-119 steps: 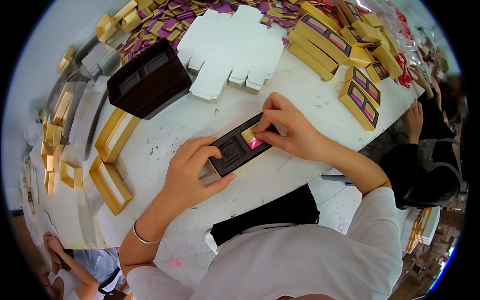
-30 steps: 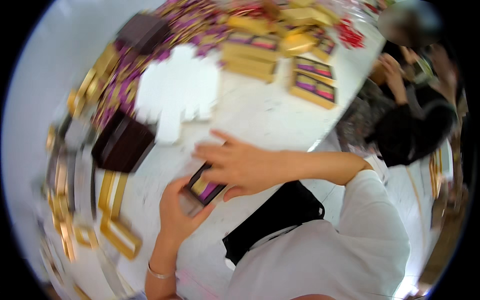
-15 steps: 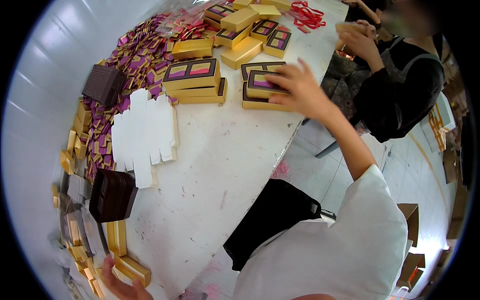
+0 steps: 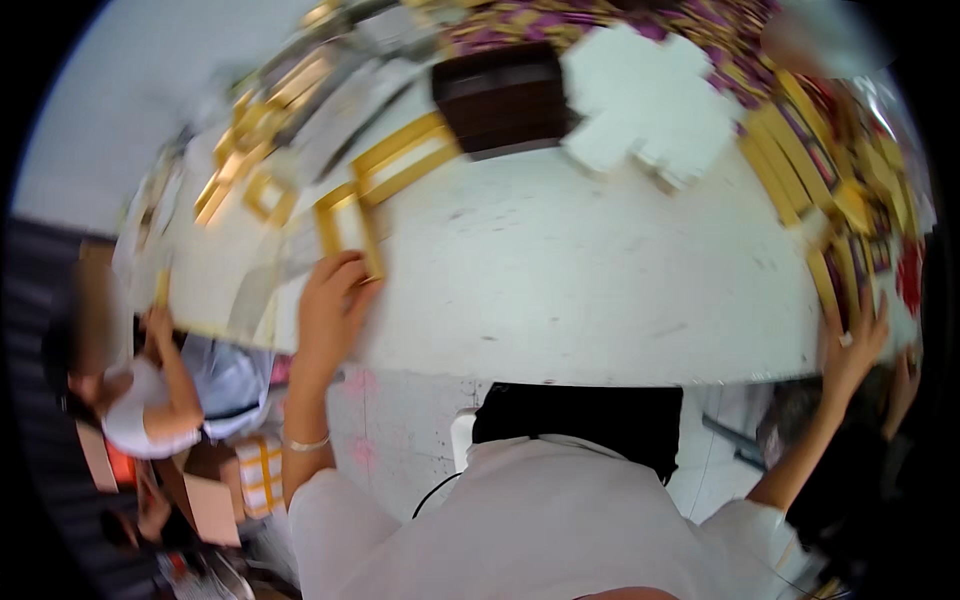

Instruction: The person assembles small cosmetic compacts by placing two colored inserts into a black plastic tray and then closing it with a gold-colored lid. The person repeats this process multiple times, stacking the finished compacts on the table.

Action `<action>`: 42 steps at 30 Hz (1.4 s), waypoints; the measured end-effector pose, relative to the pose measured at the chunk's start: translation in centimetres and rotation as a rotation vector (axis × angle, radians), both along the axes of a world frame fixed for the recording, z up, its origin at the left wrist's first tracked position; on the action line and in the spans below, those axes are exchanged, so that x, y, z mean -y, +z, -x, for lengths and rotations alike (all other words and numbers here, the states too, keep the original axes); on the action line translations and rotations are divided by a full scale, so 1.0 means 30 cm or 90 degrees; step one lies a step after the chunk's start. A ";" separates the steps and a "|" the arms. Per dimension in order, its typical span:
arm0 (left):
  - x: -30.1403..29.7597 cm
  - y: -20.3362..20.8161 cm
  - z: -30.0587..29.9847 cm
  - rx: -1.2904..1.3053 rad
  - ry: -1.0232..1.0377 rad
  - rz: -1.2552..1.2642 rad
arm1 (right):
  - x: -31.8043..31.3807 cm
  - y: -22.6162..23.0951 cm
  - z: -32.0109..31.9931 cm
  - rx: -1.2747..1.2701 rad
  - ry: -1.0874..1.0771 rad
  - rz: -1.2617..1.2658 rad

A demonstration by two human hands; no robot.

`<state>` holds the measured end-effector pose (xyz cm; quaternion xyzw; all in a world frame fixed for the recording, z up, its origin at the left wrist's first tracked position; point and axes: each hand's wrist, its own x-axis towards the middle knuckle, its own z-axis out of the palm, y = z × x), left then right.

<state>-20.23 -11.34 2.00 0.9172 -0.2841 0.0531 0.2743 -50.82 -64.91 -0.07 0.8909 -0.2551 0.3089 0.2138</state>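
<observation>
we see purple-and-gold pieces [image 4: 500, 27] blurred, cut off above; the left hand [image 4: 335, 300] partly hides a gold box [image 4: 368, 228].

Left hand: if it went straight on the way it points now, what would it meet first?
Most likely the open gold box: its near end lies right at the left hand's fingertips. Blur and a single view leave it unclear whether they touch.
</observation>
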 end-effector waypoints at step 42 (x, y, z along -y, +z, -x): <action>0.643 -0.026 0.047 -0.218 -0.314 0.030 | -0.377 0.166 -0.592 -0.210 0.137 -1.121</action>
